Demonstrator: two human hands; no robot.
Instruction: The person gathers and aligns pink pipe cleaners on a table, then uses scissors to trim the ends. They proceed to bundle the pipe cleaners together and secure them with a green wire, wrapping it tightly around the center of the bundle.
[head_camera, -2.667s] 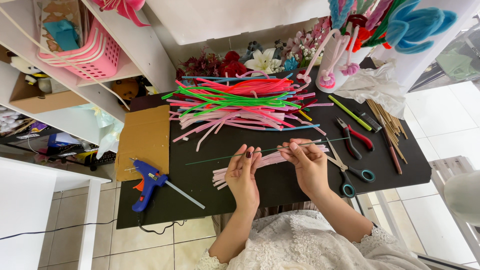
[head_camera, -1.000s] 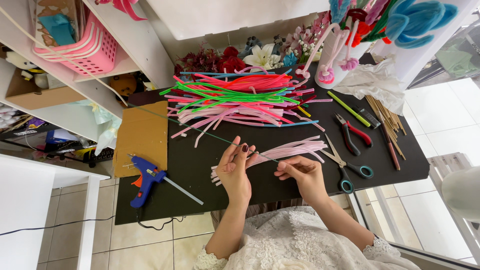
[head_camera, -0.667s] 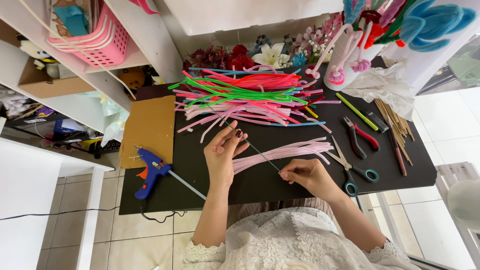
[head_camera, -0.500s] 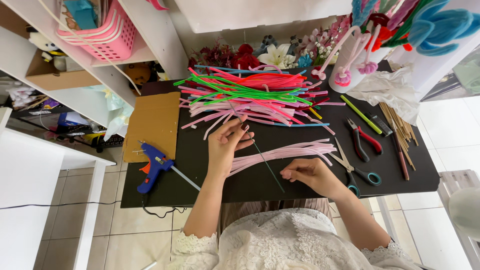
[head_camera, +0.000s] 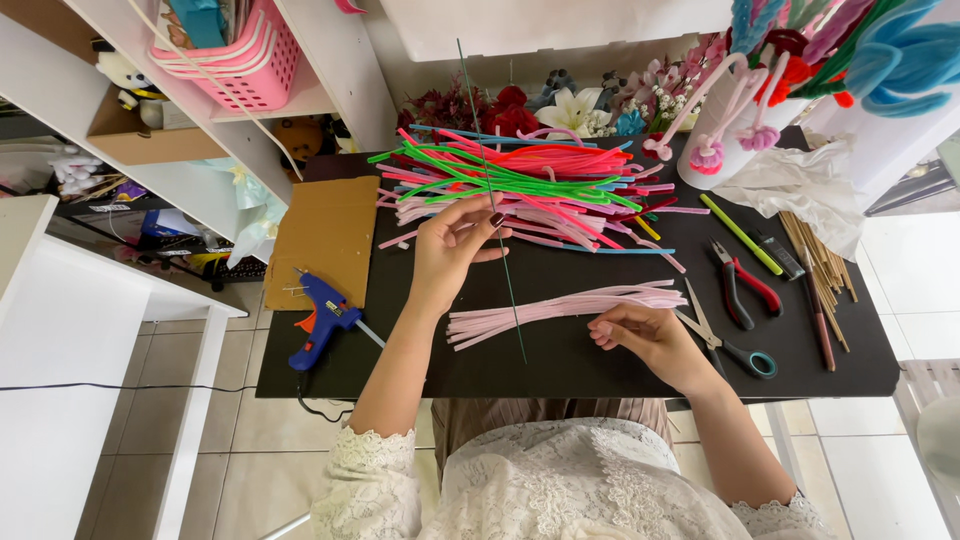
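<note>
Left hand (head_camera: 450, 250) pinches one thin green wire (head_camera: 490, 195), upright above black table (head_camera: 600, 350); right hand (head_camera: 645, 335) loosely curled, fingertips on pink pipe-cleaner bundle (head_camera: 570, 310); one glue gun (head_camera: 315, 320), one scissors (head_camera: 725, 335), one pliers (head_camera: 742, 282).

A home craft corner: a black table (head_camera: 820, 370) strewn with coloured pipe cleaners (head_camera: 520, 185), a blue glue gun (head_camera: 318, 318) lower left, white shelves (head_camera: 330, 60) upper left.

Glue gun (head_camera: 318, 318) lies left of pipe-cleaner bundle (head_camera: 565, 310); scissors (head_camera: 725, 335), seemingly touching, right.
</note>
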